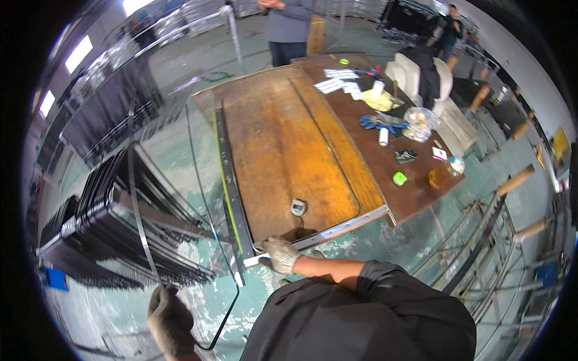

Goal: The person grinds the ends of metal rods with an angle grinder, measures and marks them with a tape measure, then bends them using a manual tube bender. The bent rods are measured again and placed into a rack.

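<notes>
My left hand [168,316], in a pale work glove, is closed low on the left around a long thin metal frame [138,210]. The frame's bars run up away from me, and its near end bends round in a dark curve beside the glove. At the near left corner of the wooden work board [265,150], my gloved right hand [280,255] has its fingers curled over a second thin dark rod [328,144]. This rod lies on the board and has a rounded corner at the near right. A tape measure [298,207] rests just beyond my right hand.
Dark metal frames [114,222] stand stacked on the left. The brown table [355,138] at right carries blue gloves [383,123], a green tape measure [399,178] and a plastic bag [420,123]. A person [290,24] stands beyond the board, another [450,33] farther back. Metal racks [481,240] stand right.
</notes>
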The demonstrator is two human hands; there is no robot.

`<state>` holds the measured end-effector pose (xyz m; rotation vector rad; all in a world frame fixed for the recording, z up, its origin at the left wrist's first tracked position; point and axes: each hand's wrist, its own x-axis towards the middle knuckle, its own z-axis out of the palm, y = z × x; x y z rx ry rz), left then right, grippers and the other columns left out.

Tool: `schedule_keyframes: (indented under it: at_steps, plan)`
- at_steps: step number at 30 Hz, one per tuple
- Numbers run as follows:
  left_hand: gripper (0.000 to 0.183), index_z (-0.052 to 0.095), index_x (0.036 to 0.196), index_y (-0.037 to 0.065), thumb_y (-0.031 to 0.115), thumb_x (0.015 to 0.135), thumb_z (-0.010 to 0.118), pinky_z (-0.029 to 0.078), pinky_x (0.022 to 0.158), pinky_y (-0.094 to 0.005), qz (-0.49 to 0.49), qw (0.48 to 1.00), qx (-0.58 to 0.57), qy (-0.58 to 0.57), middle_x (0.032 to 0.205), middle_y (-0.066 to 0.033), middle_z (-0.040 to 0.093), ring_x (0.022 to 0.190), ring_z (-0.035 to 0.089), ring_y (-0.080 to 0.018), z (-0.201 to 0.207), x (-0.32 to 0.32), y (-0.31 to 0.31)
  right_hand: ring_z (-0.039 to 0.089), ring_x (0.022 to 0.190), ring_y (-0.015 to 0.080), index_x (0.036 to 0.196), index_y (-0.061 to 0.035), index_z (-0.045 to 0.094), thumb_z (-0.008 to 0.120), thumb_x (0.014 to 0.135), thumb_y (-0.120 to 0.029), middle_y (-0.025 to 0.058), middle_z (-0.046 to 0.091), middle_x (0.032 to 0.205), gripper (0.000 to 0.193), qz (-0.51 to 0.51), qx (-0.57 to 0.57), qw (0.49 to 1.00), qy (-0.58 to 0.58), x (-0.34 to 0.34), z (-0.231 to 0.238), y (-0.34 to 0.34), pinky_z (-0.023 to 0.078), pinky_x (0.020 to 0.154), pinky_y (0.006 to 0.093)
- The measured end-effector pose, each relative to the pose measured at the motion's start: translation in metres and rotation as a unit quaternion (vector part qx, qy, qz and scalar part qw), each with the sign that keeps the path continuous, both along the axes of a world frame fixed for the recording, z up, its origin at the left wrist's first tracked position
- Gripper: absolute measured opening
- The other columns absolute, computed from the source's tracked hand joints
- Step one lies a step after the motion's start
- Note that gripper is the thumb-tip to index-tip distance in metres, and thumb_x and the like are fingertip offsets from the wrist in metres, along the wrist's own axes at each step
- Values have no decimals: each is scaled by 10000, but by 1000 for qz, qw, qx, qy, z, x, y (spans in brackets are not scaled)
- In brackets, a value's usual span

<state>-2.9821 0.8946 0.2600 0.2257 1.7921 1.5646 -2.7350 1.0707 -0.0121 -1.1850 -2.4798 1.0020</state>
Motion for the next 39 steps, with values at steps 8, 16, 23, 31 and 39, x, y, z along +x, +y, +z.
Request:
schedule_keyframes:
  at_steps: [8,16,23,31,39]
  plan:
    - [317,708,1362,44,300,1190,638,507,674,-273,-284,817,174,-471,993,-39,696,738,552,-102,110,-28,-8,650,1379,400,1571,57,547,724,1008,-699,281,678,1493,959,-185,-266,924,204,-77,-16,63,510,1128,474]
    - [267,771,1269,45,267,1148,683,600,671,-355,-143,953,187,190,969,-61,763,855,734,-185,90,49,49,536,750,111,1215,-146,843,774,1061,-305,-49,639,854,231,-437,-337,690,467,83,-22,119,459,669,336]
    - [280,716,1239,-16,238,1174,618,424,466,-298,-240,960,55,135,699,-14,588,507,540,-129,-62,190,224,496,768,83,859,-50,724,751,1070,-222,-55,609,792,273,-572,30,734,365,396,11,155,462,711,326]
    - [381,617,1454,-26,39,1079,628,539,520,-397,-306,952,0,20,902,-158,715,595,657,-233,-225,378,413,752,1083,483,1090,-24,826,694,1049,-310,257,798,1113,318,-617,153,772,17,609,14,230,589,940,516]
    - [677,488,1636,-45,0,989,685,635,626,-405,-341,936,-81,28,1047,-196,742,709,736,-268,-322,446,503,755,1103,493,1099,-68,770,650,1064,-274,272,794,1113,241,-660,101,744,-25,677,-39,301,601,946,582]
